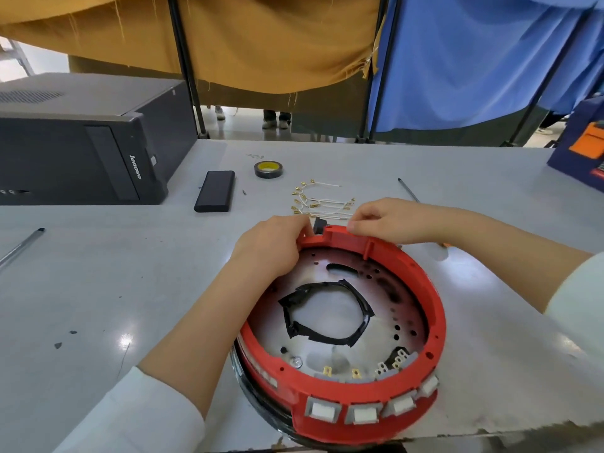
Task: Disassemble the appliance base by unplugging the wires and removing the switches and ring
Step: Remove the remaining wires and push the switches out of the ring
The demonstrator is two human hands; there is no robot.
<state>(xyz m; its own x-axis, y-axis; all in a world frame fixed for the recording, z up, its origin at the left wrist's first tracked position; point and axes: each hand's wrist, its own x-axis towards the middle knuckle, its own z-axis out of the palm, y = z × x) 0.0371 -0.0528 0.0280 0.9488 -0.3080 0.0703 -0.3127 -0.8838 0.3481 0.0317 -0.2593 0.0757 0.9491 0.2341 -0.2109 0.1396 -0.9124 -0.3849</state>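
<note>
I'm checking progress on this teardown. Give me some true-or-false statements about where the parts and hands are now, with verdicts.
1. Loose white wires lie on the table beyond the red ring. True.
2. The white switches have been removed from the ring. False: they sit in its near wall.
3. Both hands work at the ring's far edge. True: left hand, right hand.
4. The tape roll lies inside the ring. False: it lies on the table beyond it.
</note>
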